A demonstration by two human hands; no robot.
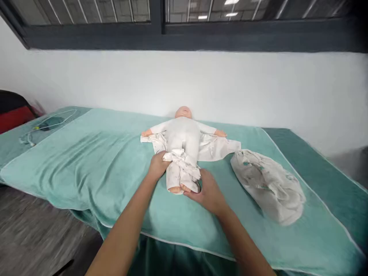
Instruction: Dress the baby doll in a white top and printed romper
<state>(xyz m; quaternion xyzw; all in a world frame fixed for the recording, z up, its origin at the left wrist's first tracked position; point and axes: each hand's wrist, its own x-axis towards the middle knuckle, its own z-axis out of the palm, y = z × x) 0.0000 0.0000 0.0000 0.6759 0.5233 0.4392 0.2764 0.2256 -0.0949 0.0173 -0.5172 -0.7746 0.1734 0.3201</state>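
A baby doll [184, 132] with a white cloth body lies on its back, arms spread and feet towards me. White printed baby clothes [184, 168] are bunched around its lower legs, and its toes show at the bottom. My left hand [159, 165] grips the bunched fabric at the left side of the legs, its fingertips partly hidden. My right hand [208, 191] is closed around the fabric near the foot on the right, thumb by the toes. More of the printed garment [215, 147] lies spread under the doll's torso and arms.
A bundled white printed cloth [268, 184] lies to the right on the green sheet [115, 161]. A clear tube [54, 122] with a dark item rests at the far left, near a red and black object [14, 111]. A white wall [143, 80] stands behind.
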